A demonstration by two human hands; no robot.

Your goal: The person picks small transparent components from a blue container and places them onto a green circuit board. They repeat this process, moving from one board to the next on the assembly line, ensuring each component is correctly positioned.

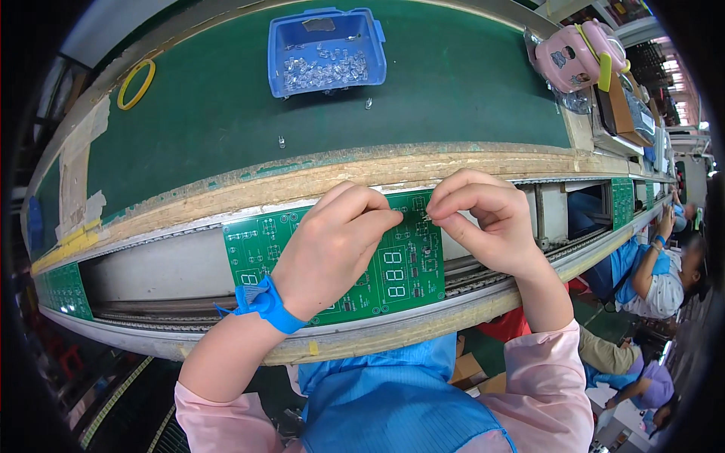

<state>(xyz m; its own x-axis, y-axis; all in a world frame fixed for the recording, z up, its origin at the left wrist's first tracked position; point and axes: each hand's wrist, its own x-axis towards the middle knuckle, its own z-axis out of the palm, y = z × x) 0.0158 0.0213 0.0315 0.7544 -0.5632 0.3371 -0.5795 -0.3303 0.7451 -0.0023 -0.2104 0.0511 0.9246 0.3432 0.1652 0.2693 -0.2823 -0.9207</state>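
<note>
My left hand (332, 238), a blue strap (266, 303) round its wrist, is closed over the middle of a green circuit board (411, 298) with white printed digit outlines. Its thumb and forefinger meet low over the board; whatever they pinch is hidden. At the board's far right corner, the thumb and forefinger of my right hand (487, 215) pinch a small electronic component (428, 217), its exact kind too small to tell. The board lies across the two rails of a conveyor (174, 321).
Beyond the wooden ledge (362, 167), a blue bin (378, 49) holds many clear LEDs (328, 69). Loose LEDs (282, 142) lie on the green mat (204, 90), with a yellow tape ring (137, 84) at left. A pink container (578, 57) stands far right. Other people (657, 279) sit along the line.
</note>
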